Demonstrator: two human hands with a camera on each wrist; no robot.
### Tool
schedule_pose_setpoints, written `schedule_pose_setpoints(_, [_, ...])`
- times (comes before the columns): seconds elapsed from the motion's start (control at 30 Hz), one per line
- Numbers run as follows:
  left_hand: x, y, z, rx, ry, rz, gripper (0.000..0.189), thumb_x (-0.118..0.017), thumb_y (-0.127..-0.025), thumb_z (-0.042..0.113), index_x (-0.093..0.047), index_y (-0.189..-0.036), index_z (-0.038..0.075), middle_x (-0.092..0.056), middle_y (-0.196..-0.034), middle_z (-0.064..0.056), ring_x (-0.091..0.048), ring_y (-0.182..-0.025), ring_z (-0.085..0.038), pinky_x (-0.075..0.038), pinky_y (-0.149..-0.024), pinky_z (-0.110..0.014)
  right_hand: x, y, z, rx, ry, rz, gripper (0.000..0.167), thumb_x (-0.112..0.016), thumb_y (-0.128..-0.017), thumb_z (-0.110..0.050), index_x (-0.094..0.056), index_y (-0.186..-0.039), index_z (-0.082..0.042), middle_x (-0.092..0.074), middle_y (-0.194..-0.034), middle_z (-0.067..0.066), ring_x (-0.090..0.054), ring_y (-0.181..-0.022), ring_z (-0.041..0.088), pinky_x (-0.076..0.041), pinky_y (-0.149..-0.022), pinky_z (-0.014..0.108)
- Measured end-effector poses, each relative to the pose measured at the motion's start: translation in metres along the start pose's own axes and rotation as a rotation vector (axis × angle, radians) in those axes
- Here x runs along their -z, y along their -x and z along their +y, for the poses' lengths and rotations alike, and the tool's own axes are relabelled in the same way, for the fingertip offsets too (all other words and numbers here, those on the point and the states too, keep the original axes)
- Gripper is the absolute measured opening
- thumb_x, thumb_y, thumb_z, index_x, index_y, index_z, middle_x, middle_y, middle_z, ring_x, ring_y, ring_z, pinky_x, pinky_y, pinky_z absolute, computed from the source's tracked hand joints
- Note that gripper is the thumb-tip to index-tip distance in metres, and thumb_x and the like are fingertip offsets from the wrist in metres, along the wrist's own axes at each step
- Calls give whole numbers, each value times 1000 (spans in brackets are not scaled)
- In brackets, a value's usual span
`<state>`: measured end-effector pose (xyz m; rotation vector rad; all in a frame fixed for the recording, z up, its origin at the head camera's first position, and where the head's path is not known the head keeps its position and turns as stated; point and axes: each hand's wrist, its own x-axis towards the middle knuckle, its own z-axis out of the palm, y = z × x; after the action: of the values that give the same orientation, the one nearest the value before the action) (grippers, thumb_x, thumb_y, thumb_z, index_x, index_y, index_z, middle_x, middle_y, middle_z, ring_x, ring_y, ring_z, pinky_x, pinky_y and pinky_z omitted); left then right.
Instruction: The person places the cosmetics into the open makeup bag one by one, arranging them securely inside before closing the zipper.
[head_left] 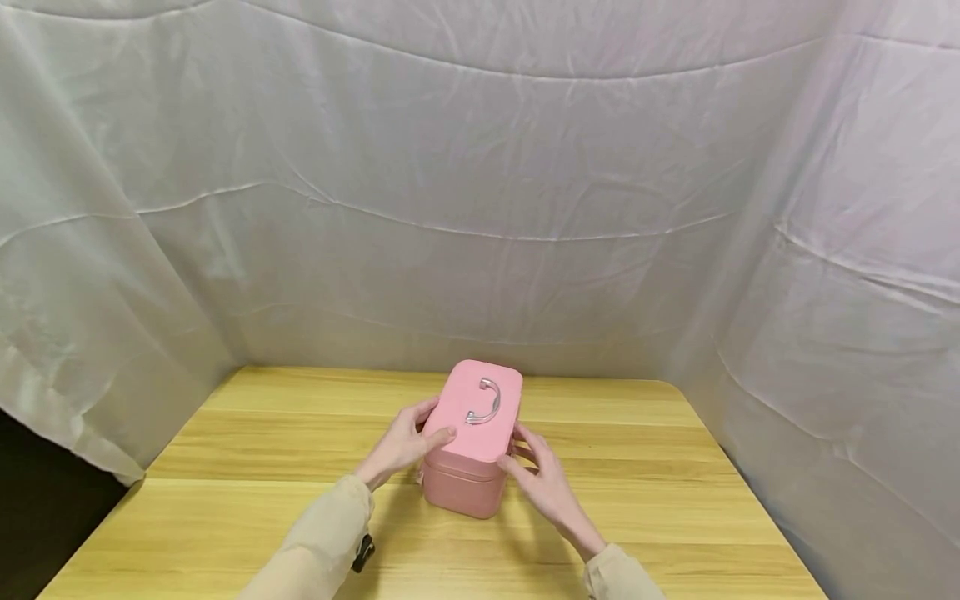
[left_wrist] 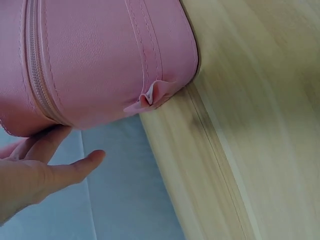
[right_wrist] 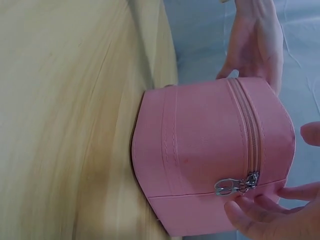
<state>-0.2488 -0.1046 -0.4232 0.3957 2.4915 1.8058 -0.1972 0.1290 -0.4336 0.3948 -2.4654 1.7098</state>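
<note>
A pink zippered case [head_left: 480, 421] with a silver handle [head_left: 490, 404] on its lid stands upright on the wooden table. At its left side, my left hand [head_left: 408, 446] touches the case near the lid, its thumb by the lid's edge. In the left wrist view the fingers of this hand [left_wrist: 42, 167] rest at the case's lid end, beyond the zipper [left_wrist: 37, 65]. My right hand [head_left: 543, 479] is at the right side. The right wrist view shows its fingers touching the case beside two metal zipper pulls [right_wrist: 240, 185]; the zipper there looks closed.
The case rests near the middle of a light wooden table [head_left: 645, 500]. Pale grey curtains [head_left: 480, 167] hang behind the table and on both sides. A small pink fabric tab [left_wrist: 149, 97] sticks out low on the case. A dark area [head_left: 45, 508] lies beyond the left edge.
</note>
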Motion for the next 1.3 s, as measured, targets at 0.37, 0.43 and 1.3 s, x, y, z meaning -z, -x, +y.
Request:
schedule_pose_setpoints(0.37, [-4,16,2,-82,-36,-13,65,-63,-99,21,-37,-149,-10,-52,-145,-30,-53,-135,-42,-43,-115,-52,2,-11,5,-10,15,16,71,-75,-90,-22,-44,-149,0,-52,-144,22,-58,-125,39,-56,-91,31])
schedule_pose_setpoints(0.43, [-4,19,1,-103,-35,-32,62,-60,-101,20,-36,-150,-10,-52,-145,-30,-52,-135,-42,-43,-114,-52,3,-12,7,-9,27,14,72,-76,-89,-24,-44,-150,-2,-52,-145,21,-59,-124,37,-56,-91,32])
schedule_pose_setpoints(1.3, [-6,13,-14,-80,-44,232,37,-59,-101,16,-55,-133,-2,-65,-126,-23,-65,-112,-37,-57,-97,-47,17,-24,25,-68,-177,-67,77,-75,-88,-14,-37,-154,-4,-43,-156,21,-46,-137,38,-49,-97,30])
